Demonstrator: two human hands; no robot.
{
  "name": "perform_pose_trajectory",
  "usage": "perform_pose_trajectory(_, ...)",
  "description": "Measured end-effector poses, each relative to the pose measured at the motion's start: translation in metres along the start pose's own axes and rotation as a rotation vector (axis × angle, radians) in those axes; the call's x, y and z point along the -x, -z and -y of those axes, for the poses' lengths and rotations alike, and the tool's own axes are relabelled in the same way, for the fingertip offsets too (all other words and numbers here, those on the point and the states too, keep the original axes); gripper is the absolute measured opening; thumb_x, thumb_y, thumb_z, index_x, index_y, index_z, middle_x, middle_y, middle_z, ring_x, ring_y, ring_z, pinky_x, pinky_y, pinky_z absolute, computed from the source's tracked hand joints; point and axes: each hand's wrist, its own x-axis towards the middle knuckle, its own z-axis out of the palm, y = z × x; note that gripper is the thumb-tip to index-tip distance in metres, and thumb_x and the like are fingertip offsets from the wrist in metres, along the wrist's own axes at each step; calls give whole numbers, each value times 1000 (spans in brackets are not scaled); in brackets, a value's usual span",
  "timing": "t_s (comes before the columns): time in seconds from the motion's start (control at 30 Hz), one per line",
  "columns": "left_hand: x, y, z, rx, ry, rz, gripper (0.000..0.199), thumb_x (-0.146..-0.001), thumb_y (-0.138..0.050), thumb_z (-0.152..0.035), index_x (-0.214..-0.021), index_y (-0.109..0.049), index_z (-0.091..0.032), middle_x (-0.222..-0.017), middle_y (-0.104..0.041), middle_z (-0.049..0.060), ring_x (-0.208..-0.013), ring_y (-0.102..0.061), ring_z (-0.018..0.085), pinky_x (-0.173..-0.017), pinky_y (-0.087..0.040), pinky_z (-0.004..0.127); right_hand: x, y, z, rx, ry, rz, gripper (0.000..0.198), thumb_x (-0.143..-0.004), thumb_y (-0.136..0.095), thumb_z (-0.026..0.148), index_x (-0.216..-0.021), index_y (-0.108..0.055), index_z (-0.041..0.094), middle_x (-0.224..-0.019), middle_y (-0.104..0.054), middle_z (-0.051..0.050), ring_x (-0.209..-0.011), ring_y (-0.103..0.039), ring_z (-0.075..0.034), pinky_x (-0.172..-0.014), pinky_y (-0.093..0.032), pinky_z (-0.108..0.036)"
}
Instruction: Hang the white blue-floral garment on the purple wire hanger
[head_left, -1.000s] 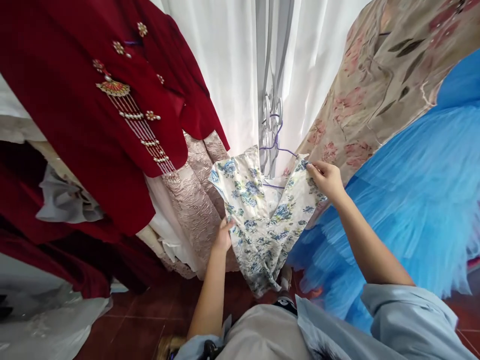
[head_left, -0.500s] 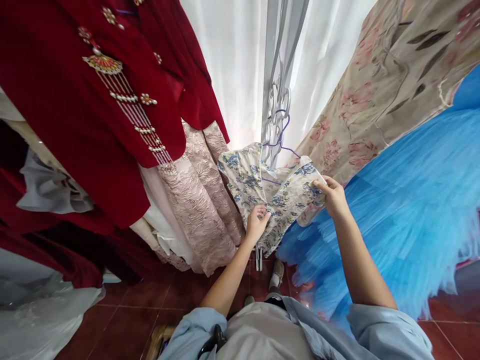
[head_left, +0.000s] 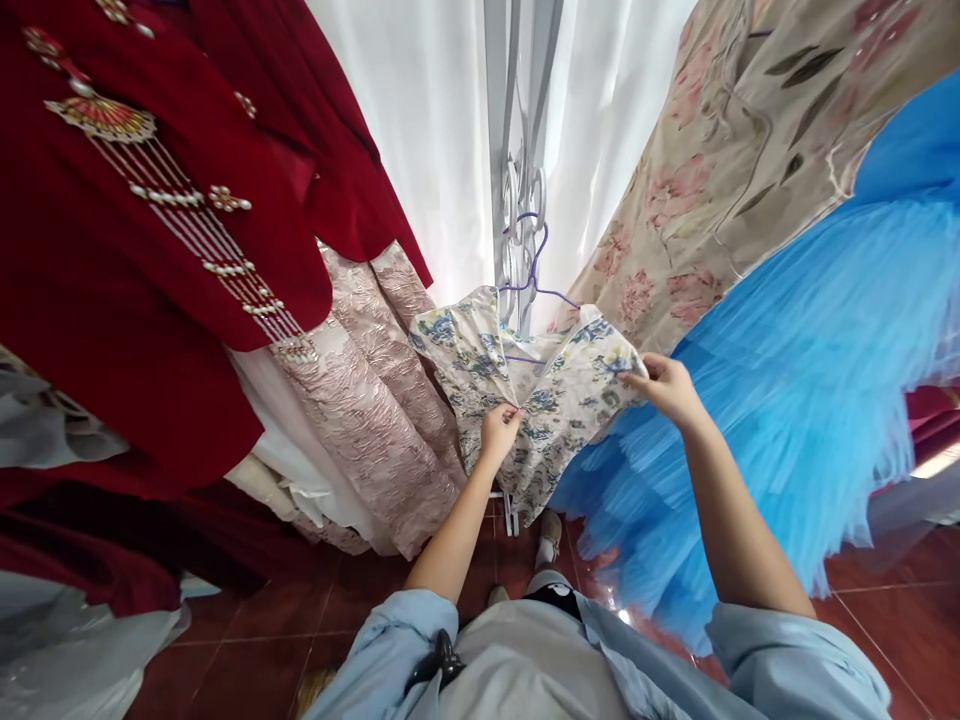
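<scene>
A white blouse with blue flowers hangs in front of me on a purple hanger. The hanger's hook is on a grey metal stand. At the front of the blouse, where the V-neck edges meet, my left hand pinches the fabric between thumb and fingers. My right hand grips the outer edge of the sleeve on the right side, holding it out sideways. The lower part of the blouse hangs loose behind my left wrist.
Left of the blouse hang a red jacket with a beaded fan ornament and a pale pink textured skirt. On the right are a beige floral garment and a blue tulle dress. White curtains hang behind; red tiles cover the floor.
The view has shifted, so the surroundings sit further left. My left hand has closed into a pinch at the neckline, while my right hand keeps the sleeve, now stretched further outward.
</scene>
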Motion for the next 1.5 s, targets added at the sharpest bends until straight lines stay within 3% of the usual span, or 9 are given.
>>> perform_pose_trajectory(0.13,28,-2,-10,88,24,182,26,-81,-63,-33,-61,-67,-17,-62,-67,3,-61,-60,17,-65,-44,28,-15,-4,-15,262,184,-424,23,-81,-62,36,-92,-68,16,-77,-62,-4,-71,-54,-20,-70,-45,-33)
perform_pose_trajectory(0.27,49,-6,-22,189,105,232,27,-80,-63,-35,-62,-70,-16,-56,-63,2,-55,-56,15,-59,-41,27,27,-64,-35,315,284,-800,28,-82,-53,28,-107,-60,18,-106,-61,-12,-103,-54,-28,-92,-44,-44)
perform_pose_trajectory(0.33,53,-6,-27,234,144,229,27,-78,-65,-37,-64,-71,-15,-56,-62,2,-53,-53,14,-57,-39,26,65,-112,-48,228,255,-650,19,-81,-49,24,-98,-56,20,-96,-59,-8,-91,-55,-25,-85,-46,-41)
perform_pose_trajectory(0.43,57,-5,-33,302,191,228,28,-73,-70,-40,-61,-68,-15,-56,-60,1,-51,-49,12,-55,-37,25,114,-178,-67,197,197,-183,15,-76,-52,25,-91,-53,21,-91,-61,-7,-86,-56,-24,-82,-47,-38)
perform_pose_trajectory(0.53,63,-6,-39,363,237,231,32,-69,-74,-43,-58,-64,-15,-52,-55,0,-49,-45,10,-52,-33,24,127,-208,-78,271,5,-16,14,-86,-45,31,-86,-54,20,-82,-63,-7,-75,-57,-23,-70,-45,-33)
perform_pose_trajectory(0.8,62,-4,-71,553,329,218,43,-65,-74,-57,-60,-60,-16,-45,-30,-8,-41,-22,5,-44,-15,23,115,-201,-81,358,-47,61,31,-96,-38,35,-86,-63,19,-76,-70,-10,-68,-63,-25,-61,-33,-29)
perform_pose_trajectory(1.23,-34,49,-236,609,-4,272,22,-86,-70,-29,-71,-66,-14,-52,-32,-6,-43,-22,4,-42,-15,21,103,-209,-83,344,-39,32,43,-100,-31,47,-90,-63,20,-75,-67,-9,-68,-61,-24,-63,-33,-29)
perform_pose_trajectory(1.37,-55,54,-250,571,-23,253,23,-90,-68,-29,-72,-64,-14,-53,-36,-6,-42,-23,3,-41,-17,21,105,-209,-95,316,-55,25,43,-99,-32,46,-89,-65,20,-69,-65,-7,-64,-59,-22,-61,-32,-27)
perform_pose_trajectory(1.5,-64,48,-235,365,-77,323,21,-90,-66,-27,-73,-67,-14,-52,-47,-4,-42,-32,4,-42,-23,21,113,-199,-105,245,-62,36,42,-96,-39,52,-76,-60,21,-59,-57,-1,-56,-53,-19,-58,-32,-26)
